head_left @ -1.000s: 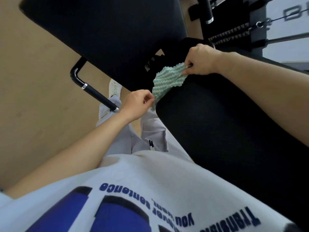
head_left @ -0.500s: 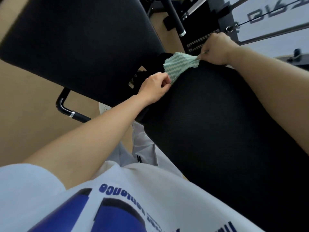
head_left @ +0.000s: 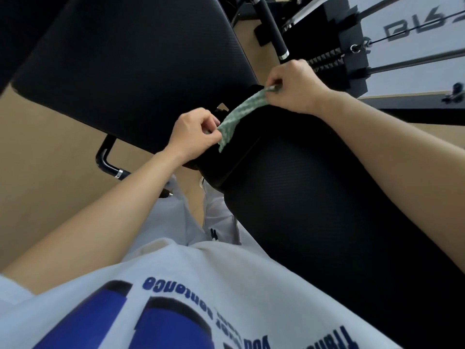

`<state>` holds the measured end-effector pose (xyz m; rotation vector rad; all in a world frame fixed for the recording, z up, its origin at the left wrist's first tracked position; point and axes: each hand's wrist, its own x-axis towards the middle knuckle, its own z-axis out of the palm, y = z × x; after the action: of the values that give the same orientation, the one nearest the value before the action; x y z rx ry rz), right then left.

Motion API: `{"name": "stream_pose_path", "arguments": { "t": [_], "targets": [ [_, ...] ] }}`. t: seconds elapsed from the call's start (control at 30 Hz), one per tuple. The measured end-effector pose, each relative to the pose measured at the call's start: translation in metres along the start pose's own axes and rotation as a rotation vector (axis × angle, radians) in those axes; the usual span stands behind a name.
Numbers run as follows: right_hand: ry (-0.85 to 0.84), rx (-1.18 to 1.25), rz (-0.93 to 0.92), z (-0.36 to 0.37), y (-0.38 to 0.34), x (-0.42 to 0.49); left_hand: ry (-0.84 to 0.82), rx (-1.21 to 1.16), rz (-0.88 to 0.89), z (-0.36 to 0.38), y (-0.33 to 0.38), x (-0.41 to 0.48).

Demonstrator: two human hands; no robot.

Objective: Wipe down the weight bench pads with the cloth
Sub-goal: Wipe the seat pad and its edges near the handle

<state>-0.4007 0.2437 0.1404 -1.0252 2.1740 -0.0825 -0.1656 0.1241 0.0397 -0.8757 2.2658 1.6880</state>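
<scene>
A green-and-white patterned cloth (head_left: 239, 116) is stretched into a narrow band across the gap between two black bench pads. My left hand (head_left: 195, 133) pinches its lower end and my right hand (head_left: 293, 88) pinches its upper end. The large back pad (head_left: 130, 71) fills the upper left. The seat pad (head_left: 327, 210) runs from the centre to the lower right, right under the cloth. The cloth lies over the seat pad's near end, by the dark hinge area.
A black bent handle with a chrome ring (head_left: 110, 165) sticks out below the back pad. A black bar (head_left: 273, 28) and a cable machine with a weight stack (head_left: 352, 46) stand at the upper right. Tan floor (head_left: 50, 172) lies to the left.
The cloth has been pulled from a loose, wide shape into a tight narrow strip between both hands. Both hands have shifted along the gap between the pads.
</scene>
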Motion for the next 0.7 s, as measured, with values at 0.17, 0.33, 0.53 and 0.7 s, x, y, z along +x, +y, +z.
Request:
{"name": "stream_pose_path", "arguments": {
  "t": [0.17,0.33,0.53,0.7],
  "targets": [
    [-0.161,-0.043,-0.100,-0.007,-0.009,0.003,-0.071,-0.008,0.302,-0.006,0.016,-0.013],
    [-0.563,-0.241,0.087,0.021,-0.015,0.001,-0.387,0.067,-0.004,0.033,-0.004,-0.026],
    [-0.451,-0.547,-0.036,0.067,-0.036,0.004,-0.169,-0.046,-0.130,0.062,-0.011,-0.009],
    [-0.705,-0.628,0.002,0.101,-0.029,0.005,-0.422,-0.050,-0.133,0.069,-0.020,-0.001]
  ]
}}
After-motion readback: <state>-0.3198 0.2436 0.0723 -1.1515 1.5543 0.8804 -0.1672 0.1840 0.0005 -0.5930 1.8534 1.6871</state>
